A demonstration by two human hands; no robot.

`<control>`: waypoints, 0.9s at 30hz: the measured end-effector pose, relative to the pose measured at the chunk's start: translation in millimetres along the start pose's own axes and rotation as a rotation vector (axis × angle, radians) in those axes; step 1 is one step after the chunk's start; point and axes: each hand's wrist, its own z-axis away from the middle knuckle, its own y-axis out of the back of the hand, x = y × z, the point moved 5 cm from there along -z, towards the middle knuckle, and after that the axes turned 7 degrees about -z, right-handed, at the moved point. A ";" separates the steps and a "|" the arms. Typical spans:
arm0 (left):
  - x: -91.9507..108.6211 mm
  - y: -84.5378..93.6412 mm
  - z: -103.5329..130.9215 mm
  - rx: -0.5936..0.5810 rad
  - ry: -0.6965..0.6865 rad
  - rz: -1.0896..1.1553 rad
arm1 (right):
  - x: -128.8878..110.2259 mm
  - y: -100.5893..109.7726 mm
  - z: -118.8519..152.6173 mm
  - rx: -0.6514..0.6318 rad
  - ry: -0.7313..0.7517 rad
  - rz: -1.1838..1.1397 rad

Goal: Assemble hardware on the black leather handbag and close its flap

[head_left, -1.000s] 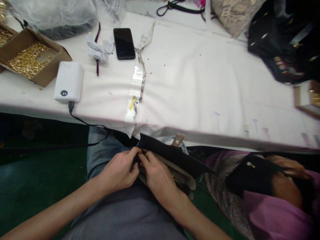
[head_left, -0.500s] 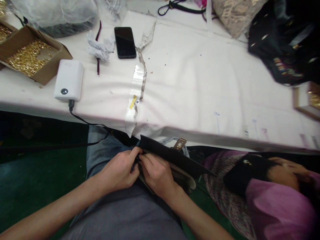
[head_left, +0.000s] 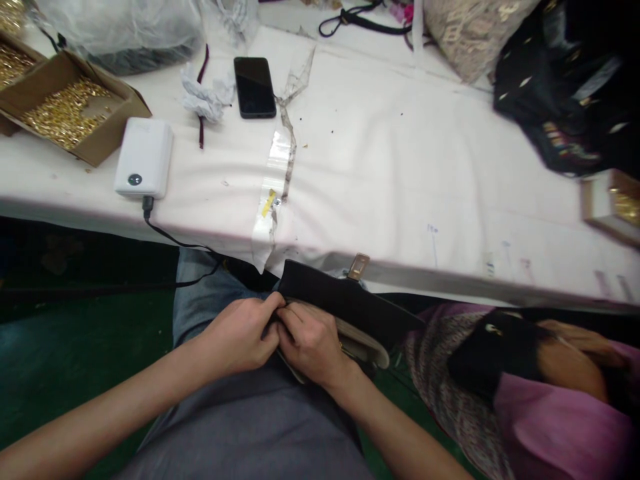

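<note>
A black handbag (head_left: 345, 293) with a raised flap, a gold clasp plate (head_left: 359, 267) and a beige inside rests on my lap against the table edge. At its left end, my left hand (head_left: 253, 330) pinches with thumb and forefinger at the bag's edge. My right hand (head_left: 313, 340) sits right beside it, fingers curled over the same corner and touching the left fingertips. Both hands are closed. Whatever small part lies between the fingertips is hidden.
On the white-covered table (head_left: 380, 180) are a phone (head_left: 255, 87), a white power bank (head_left: 145, 158) with a cable, and a cardboard box (head_left: 107, 137) of gold fittings. Crumpled paper (head_left: 205, 97) lies near the phone. A co-worker in pink (head_left: 555, 420) sits close at right with dark material.
The bag's flap and clasp have tipped up slightly, showing more of the beige inside. My hands stay at the same corner with little movement. The view has shifted a little.
</note>
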 end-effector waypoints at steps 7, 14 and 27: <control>15.6 17.0 -4.7 -0.069 0.012 -0.249 | -1.9 5.5 -0.6 0.070 -0.018 0.021; 34.4 9.1 -21.7 -0.255 0.064 -0.331 | -1.5 8.3 3.1 0.112 -0.017 -0.061; 25.2 -1.7 -37.8 -0.241 0.079 -0.317 | 9.3 4.2 9.2 0.125 0.160 0.010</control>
